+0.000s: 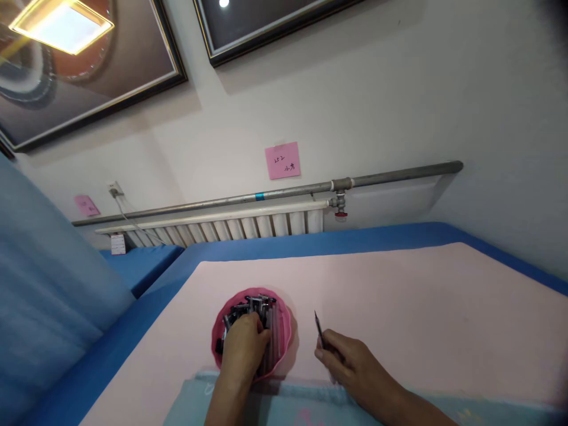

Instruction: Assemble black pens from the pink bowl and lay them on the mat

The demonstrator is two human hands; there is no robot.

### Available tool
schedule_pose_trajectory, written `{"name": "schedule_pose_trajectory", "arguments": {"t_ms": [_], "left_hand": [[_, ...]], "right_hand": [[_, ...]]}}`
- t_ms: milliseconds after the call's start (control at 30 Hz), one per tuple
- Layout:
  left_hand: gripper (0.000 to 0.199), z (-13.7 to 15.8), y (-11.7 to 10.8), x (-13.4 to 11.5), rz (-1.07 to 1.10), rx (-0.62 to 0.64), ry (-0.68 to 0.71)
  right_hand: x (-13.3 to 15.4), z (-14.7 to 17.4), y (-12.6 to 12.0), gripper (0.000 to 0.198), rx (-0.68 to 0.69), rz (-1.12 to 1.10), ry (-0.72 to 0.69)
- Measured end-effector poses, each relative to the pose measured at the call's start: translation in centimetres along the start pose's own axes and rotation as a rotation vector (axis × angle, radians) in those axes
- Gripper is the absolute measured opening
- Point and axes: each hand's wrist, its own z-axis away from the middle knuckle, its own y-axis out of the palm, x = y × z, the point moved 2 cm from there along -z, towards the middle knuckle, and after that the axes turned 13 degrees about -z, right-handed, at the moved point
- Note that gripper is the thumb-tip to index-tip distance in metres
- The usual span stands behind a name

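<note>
A round pink basket (pixel 288 331) with a wavy rim sits on the pink sheet. Inside lie several pen parts (pixel 261 303), with black caps or clips toward the far side and clear tubes (pixel 275 337) along the right. My left hand (pixel 246 343) reaches into the basket from the near side, its fingers curled down among the parts; what they grip is hidden. To the right of the basket, my right hand (pixel 344 358) is closed around a slim dark pen (pixel 318 326), its pointed tip facing up and away from me. The pen's lower end is hidden in the palm.
The pink sheet (pixel 399 307) covers a blue bed-like surface (pixel 310 238). Light-blue cloth (pixel 293 402) lies at the near edge, and a blue curtain (pixel 48 296) hangs left. Behind stand a white radiator (pixel 248 226), a grey pipe (pixel 399 175) and a wall with a pink note (pixel 283 161).
</note>
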Motion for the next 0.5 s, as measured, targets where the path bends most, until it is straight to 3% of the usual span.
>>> {"name": "schedule_pose_trajectory", "arguments": {"t_ms": [200,333,400,500], "left_hand": [[0.018,0.0,-0.4,0.3,0.189,0.036,-0.026],[0.017,0.4,-0.6,-0.6,0.733,0.195,-0.026],[0.028,0.8,-0.6,-1.4,1.004,0.298,-0.035],[0.036,1.4,-0.2,-2.5,1.244,0.406,-0.084]], "right_hand": [[0.1,0.0,-0.1,0.018,-0.020,-0.043,0.003],[0.6,0.3,0.1,0.018,0.010,-0.192,0.001],[0.9,0.6,0.4,0.019,0.045,-0.240,0.005],[1.2,1.0,1.2,0.019,0.149,-0.264,0.029]]}}
